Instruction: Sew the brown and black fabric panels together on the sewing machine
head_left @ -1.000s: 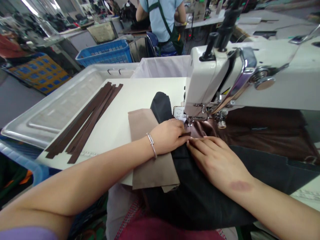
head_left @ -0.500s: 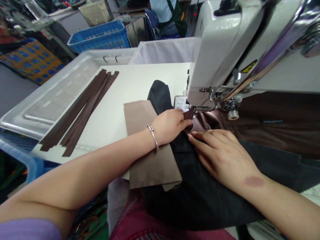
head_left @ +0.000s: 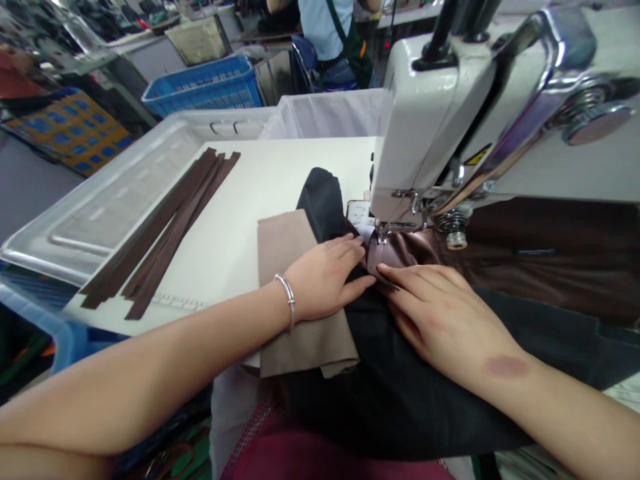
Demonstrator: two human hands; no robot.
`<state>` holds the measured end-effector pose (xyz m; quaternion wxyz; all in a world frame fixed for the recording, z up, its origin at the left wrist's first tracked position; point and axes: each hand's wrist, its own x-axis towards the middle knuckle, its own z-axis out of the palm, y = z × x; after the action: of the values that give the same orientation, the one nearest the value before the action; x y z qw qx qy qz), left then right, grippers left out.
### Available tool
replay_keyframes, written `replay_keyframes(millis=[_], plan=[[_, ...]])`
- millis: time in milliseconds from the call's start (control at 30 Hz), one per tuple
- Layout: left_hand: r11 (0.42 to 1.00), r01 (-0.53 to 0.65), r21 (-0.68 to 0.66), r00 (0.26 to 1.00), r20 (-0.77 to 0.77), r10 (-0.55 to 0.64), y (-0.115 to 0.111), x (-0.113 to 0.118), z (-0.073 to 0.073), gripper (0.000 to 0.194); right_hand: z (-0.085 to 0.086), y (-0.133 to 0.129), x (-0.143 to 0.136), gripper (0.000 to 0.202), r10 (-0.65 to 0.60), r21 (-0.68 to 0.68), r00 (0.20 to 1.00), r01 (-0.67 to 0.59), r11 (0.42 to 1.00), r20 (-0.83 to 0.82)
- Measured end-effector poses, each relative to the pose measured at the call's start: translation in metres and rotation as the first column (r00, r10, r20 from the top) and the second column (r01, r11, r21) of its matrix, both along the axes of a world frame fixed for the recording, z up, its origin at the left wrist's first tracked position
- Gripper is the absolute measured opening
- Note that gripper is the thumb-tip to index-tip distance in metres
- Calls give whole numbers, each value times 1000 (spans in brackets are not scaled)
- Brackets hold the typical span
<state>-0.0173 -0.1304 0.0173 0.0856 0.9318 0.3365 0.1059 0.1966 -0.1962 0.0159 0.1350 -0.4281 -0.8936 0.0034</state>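
Observation:
My left hand (head_left: 327, 277) lies palm down on the black cloth (head_left: 380, 373), fingers stretched and thumb apart, left of the sewing machine's presser foot (head_left: 383, 230). A piece of beige cloth (head_left: 295, 357) lies partly under that hand and wrist. My right hand (head_left: 440, 303) rests on the black cloth with its fingers extended, fingertips at the edge of a shiny brown piece of cloth (head_left: 415, 247). That brown piece runs from the presser foot to the right. The sewing machine (head_left: 407, 133) stands just beyond both hands. Its needle tip is too small to make out.
Several dark brown strips (head_left: 170, 230) lie on the white tabletop (head_left: 270, 167) at the left. A clear plastic lid (head_left: 100, 200) sits beside it. Behind are a blue basket (head_left: 205, 87), a yellow and blue crate (head_left: 75, 130) and a seated person (head_left: 327, 40).
My left hand has drawn back a little from the presser foot, its fingers now straighter and flatter. The right hand stays nearly in place. The view has tilted slightly.

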Motion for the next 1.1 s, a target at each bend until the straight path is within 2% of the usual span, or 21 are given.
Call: replay_keyframes(millis=[100,200,300,367,500,633,1100], plan=[[994,106,-26,993,58,-104,22,0,-5,50,7,2,-1,28,22,-5,1000,-22,1000,9],[988,152,4,979,138,-151,32,0,-7,54,9,1,-2,29,22,7,1000,-23,1000,11],[965,250,78,953,155,-259,27,2,-4,32,5,-2,-2,29,2,15,1000,-2,1000,-1],[954,289,82,941,157,-299,23,5,-2,22,3,-3,0,29,-10,5,1000,10,1000,-16],[981,193,7,954,232,-189,21,11,3,34,-1,-4,3,38,-27,-27,999,26,999,-35],[987,139,-75,956,271,-114,25,14,4,41,-2,-4,4,38,-30,-41,999,28,999,-45],[985,142,-94,953,283,-110,28,16,-1,42,-3,-3,4,36,-16,-40,999,14,999,-43]])
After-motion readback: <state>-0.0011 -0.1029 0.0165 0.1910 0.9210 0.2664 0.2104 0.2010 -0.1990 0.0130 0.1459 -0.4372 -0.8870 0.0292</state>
